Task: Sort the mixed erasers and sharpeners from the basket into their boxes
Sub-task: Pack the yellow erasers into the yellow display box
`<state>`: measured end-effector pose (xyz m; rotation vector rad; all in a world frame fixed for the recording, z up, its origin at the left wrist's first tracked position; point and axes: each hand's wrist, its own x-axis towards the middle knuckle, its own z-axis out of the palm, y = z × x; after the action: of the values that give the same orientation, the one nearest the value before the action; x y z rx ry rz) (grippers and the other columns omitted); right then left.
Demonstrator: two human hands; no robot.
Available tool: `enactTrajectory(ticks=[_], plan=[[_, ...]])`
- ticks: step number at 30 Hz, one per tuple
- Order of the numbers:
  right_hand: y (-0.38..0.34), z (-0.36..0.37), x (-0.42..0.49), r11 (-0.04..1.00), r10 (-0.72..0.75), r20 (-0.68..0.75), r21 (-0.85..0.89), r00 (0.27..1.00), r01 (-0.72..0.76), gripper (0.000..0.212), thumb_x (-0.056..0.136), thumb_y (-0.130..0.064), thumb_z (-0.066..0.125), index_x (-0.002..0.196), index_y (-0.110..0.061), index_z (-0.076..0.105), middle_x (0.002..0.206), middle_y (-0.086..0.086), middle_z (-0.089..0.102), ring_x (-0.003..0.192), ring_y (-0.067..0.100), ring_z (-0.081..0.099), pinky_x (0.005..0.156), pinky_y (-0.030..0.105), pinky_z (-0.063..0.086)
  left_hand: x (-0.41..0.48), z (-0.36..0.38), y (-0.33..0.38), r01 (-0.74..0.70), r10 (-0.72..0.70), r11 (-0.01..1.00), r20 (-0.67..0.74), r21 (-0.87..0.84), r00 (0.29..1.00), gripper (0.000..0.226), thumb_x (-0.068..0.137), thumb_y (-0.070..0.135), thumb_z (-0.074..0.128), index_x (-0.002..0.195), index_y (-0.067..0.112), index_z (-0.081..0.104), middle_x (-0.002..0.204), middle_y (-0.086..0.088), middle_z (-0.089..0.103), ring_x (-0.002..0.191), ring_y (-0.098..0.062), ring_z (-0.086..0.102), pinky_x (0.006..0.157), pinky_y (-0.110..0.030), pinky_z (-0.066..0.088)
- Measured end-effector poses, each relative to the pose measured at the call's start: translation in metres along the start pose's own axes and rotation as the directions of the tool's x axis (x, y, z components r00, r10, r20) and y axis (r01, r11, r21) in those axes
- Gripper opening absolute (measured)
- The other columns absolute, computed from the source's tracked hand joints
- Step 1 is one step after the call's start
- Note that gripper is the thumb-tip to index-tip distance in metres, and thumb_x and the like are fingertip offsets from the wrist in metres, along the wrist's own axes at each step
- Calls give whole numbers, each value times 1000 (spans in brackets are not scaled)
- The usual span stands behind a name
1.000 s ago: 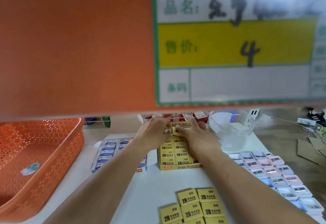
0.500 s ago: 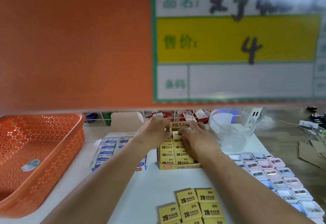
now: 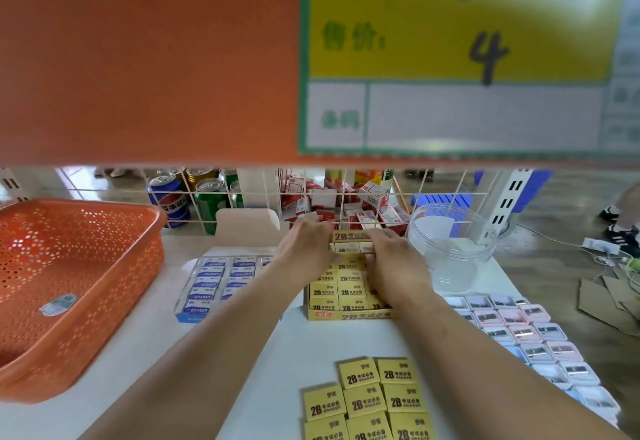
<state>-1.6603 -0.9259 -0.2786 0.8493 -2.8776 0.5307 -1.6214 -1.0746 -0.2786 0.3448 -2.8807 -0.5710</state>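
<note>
Over the yellow box (image 3: 346, 315), left hand (image 3: 306, 249) and right hand (image 3: 398, 259) pinch half-hidden erasers (image 3: 349, 248).

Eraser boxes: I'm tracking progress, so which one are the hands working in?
The yellow 2B box in the middle: the left hand and right hand both grip erasers at its far end. The blue-white box beside it lies untouched.
</note>
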Motion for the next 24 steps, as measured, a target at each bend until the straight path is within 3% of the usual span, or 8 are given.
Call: enactTrajectory(ticks=[5, 8, 11, 14, 17, 21, 24], plan=[[3, -6, -2, 999, -22, 62, 31, 998, 20, 38, 88, -7, 50, 124, -21, 50, 122, -1, 58, 101, 23, 59, 80, 35, 50, 0, -4, 4, 44, -44, 999, 22, -15, 999, 37, 77, 27, 78, 102, 10, 56, 104, -3, 55, 85, -17, 56, 76, -30, 51], [2, -15, -6, 998, -47, 50, 51, 998, 44, 39, 87, -4, 49, 122, -19, 52, 123, 0, 55, 104, 23, 57, 78, 34, 48, -8, -11, 10, 33, -34, 998, 16, 53, 999, 41, 78, 32, 76, 106, 12, 55, 107, -1, 53, 94, -16, 52, 85, -34, 50], [4, -27, -19, 991, -113, 71, 73, 991, 108, 26, 89, -9, 50, 111, -16, 60, 113, 1, 60, 98, 20, 57, 80, 31, 47, -28, -27, 24, -2, 0, 998, 45, 55, 999, 29, 82, 31, 72, 102, 17, 57, 106, 3, 54, 96, -15, 53, 88, -34, 49], [2, -43, -38, 969, -229, 211, 144, 950, 201, 13, 90, -17, 55, 97, -21, 65, 97, -5, 63, 91, 14, 57, 77, 23, 46, -62, -44, 38, -46, 47, 999, 126, -6, 991, 10, 87, 26, 68, 93, 20, 64, 99, 7, 61, 84, -6, 58, 72, -18, 49], [-3, -56, -56, 938, -329, 394, 242, 858, 249, 9, 86, -22, 62, 79, -27, 66, 83, -14, 58, 79, 7, 55, 65, 13, 41, -97, -50, 42, 5, 1, 1000, 326, -17, 945, 6, 90, 25, 62, 87, 22, 65, 86, 11, 63, 66, 0, 58, 52, -13, 46], [-11, -52, -75, 938, -345, 563, 244, 751, 248, 9, 81, -24, 71, 89, -22, 68, 90, -8, 62, 83, 10, 60, 76, 28, 53, -129, -43, 38, 94, -88, 995, 530, 14, 843, 36, 79, 45, 73, 108, 27, 63, 88, 16, 56, 69, 3, 52, 55, -10, 35], [-16, -46, -81, 938, -347, 587, 203, 731, 282, 21, 81, -22, 70, 100, -17, 66, 99, -1, 63, 90, 15, 59, 82, 37, 51, -142, -36, 37, 178, -141, 984, 530, -19, 836, 36, 76, 39, 78, 107, 31, 61, 85, 16, 53, 70, 1, 51, 58, -15, 37]])
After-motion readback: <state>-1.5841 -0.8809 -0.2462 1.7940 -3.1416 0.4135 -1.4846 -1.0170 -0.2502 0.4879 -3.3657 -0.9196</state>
